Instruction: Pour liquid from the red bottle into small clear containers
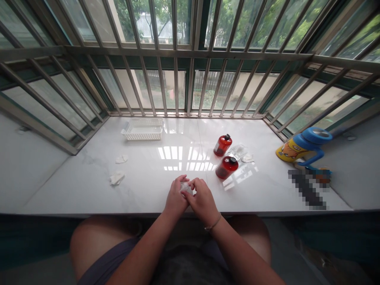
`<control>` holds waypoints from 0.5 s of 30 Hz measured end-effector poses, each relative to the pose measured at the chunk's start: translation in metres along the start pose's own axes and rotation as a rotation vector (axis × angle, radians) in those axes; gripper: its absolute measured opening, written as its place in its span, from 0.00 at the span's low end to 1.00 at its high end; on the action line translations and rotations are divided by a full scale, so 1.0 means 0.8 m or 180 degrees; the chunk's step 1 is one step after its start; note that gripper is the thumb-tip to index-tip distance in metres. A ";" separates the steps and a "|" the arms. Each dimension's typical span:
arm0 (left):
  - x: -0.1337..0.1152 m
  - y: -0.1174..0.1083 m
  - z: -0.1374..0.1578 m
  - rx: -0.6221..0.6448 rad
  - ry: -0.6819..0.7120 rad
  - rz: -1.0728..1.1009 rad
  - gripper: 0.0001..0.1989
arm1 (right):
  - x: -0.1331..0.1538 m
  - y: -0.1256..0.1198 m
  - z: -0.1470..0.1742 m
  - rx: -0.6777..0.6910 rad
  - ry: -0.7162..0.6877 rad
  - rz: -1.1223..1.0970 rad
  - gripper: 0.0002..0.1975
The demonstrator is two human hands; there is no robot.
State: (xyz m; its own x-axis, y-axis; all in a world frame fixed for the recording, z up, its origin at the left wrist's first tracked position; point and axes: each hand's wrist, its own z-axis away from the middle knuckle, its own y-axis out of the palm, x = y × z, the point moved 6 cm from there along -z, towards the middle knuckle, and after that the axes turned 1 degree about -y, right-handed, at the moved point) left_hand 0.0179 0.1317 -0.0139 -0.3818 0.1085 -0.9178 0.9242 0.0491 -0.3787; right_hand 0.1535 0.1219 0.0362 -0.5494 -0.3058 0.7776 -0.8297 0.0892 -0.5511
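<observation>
Close to the front edge of the counter, my left hand curls around a small clear plastic thing; its exact kind is hidden by the fingers. My right hand meets it from the other side, with thumb and fingers pinched on the same thing. Beyond my right hand stand two red see-through bottles with black caps, a nearer bottle and a farther bottle. Beside them lie a clear plastic piece and a crumpled white tissue.
A white plastic basket sits at the back left. Two crumpled tissues, one nearer and one farther, lie on the left. At right is a blue and yellow jug, with a blurred-out dark patch before it. Metal bars line the window.
</observation>
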 end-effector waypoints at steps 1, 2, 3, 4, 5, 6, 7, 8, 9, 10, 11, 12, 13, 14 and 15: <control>0.002 0.001 0.001 -0.0051 0.0001 -0.0022 0.30 | 0.001 0.001 0.001 -0.0007 -0.0062 0.0066 0.10; 0.003 0.002 0.002 -0.0124 0.0002 -0.0057 0.28 | 0.003 0.002 0.002 -0.0010 -0.0122 0.0136 0.09; 0.004 0.003 0.004 -0.0212 0.0003 -0.0098 0.27 | 0.003 0.004 0.003 -0.0017 -0.0171 0.0202 0.08; 0.005 0.003 0.005 -0.0301 0.0004 -0.0137 0.26 | 0.004 0.005 0.003 -0.0033 -0.0202 0.0252 0.08; 0.006 0.003 0.007 -0.0376 0.0004 -0.0165 0.26 | 0.004 0.005 0.004 -0.0052 -0.0218 0.0281 0.07; 0.007 0.003 0.008 -0.0418 0.0005 -0.0171 0.26 | 0.004 0.006 0.005 -0.0071 -0.0230 0.0291 0.07; 0.007 0.004 0.009 -0.0413 0.0011 -0.0160 0.26 | 0.004 0.006 0.006 -0.0086 -0.0240 0.0287 0.07; 0.007 0.004 0.010 -0.0364 0.0031 -0.0143 0.27 | 0.004 0.005 0.007 -0.0097 -0.0249 0.0274 0.07; 0.006 0.005 0.012 -0.0279 0.0069 -0.0128 0.27 | 0.004 0.004 0.009 -0.0097 -0.0255 0.0252 0.07; 0.005 0.006 0.013 -0.0163 0.0123 -0.0116 0.29 | 0.004 0.003 0.012 -0.0096 -0.0250 0.0228 0.07; 0.004 0.007 0.016 -0.0023 0.0191 -0.0108 0.31 | 0.003 0.000 0.015 -0.0097 -0.0233 0.0203 0.07; 0.002 0.009 0.018 0.0125 0.0268 -0.0104 0.35 | 0.002 -0.004 0.018 -0.0100 -0.0207 0.0182 0.07; 0.001 0.011 0.022 0.0263 0.0354 -0.0105 0.40 | 0.000 -0.009 0.022 -0.0102 -0.0180 0.0167 0.06; -0.001 0.013 0.025 0.0384 0.0446 -0.0110 0.45 | -0.003 -0.015 0.027 -0.0110 -0.0154 0.0162 0.06; -0.003 0.015 0.029 0.0485 0.0548 -0.0126 0.50 | -0.007 -0.022 0.031 -0.0124 -0.0126 0.0171 0.05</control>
State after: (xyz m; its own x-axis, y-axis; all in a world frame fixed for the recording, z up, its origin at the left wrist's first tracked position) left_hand 0.0300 0.1087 -0.0193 -0.4008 0.2777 -0.8730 0.8934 -0.0925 -0.4396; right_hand 0.1732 0.0984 0.0342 -0.5896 -0.3369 0.7341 -0.8027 0.1432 -0.5790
